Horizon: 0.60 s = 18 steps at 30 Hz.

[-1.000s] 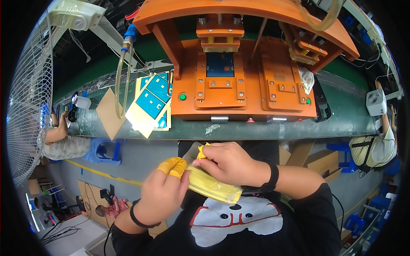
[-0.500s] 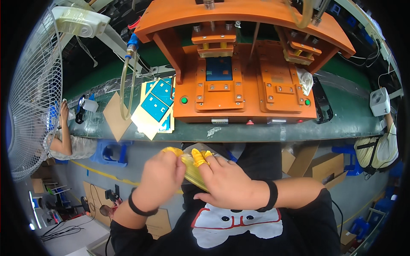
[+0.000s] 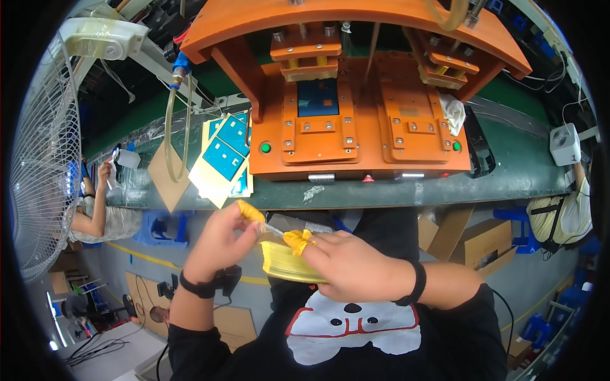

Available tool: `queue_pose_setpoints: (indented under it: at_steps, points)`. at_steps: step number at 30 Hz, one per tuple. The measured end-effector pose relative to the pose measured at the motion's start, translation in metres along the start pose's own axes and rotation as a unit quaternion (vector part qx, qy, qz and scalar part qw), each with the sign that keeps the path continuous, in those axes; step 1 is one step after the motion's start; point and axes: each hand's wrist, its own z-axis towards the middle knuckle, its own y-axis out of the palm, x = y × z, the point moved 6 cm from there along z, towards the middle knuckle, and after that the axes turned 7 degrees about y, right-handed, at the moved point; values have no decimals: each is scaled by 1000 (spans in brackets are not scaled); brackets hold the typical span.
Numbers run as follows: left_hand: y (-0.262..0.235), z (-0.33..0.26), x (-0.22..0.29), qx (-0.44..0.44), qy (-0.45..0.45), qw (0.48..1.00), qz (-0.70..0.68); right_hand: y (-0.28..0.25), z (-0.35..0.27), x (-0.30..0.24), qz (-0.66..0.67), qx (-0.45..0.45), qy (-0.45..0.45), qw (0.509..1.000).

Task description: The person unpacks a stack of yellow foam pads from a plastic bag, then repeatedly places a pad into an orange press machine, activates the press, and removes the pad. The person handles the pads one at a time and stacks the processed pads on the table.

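A thick yellow stack of thin sheets (image 3: 289, 261) rests at my lap, just below the bench edge. My right hand (image 3: 346, 263) grips it from the right, its fingers over the top and yellow finger cots on the fingertips. At the stack's upper left, my left hand (image 3: 227, 238) is closed in a pinch, also with yellow finger cots. A narrow strip of clear plastic film (image 3: 273, 230) runs from its fingertips toward my right fingers. Whether the film is part of a bag around the stack I cannot tell.
On the bench stands an orange two-station press (image 3: 375, 166), with a dark blue sheet (image 3: 318, 98) in its left station. Blue-and-cream sheets (image 3: 223, 162) and a brown board (image 3: 168, 174) lie left of it. A fan (image 3: 47, 152) and a co-worker's hand (image 3: 105, 171) are further left.
My left hand has moved up and left, away from my right, drawing the clear film out between them. More of the yellow stack shows. The head view has shifted slightly.
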Motion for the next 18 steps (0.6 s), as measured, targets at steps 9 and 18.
queue_pose_setpoints:
  at_steps: [9,18]
  points:
    - [14,12,-69,57,33,998,0,-20,-12,57,150,117,59,980]
    - [8,-2,-84,85,23,982,-164,22,-19,88,389,258,66,882]
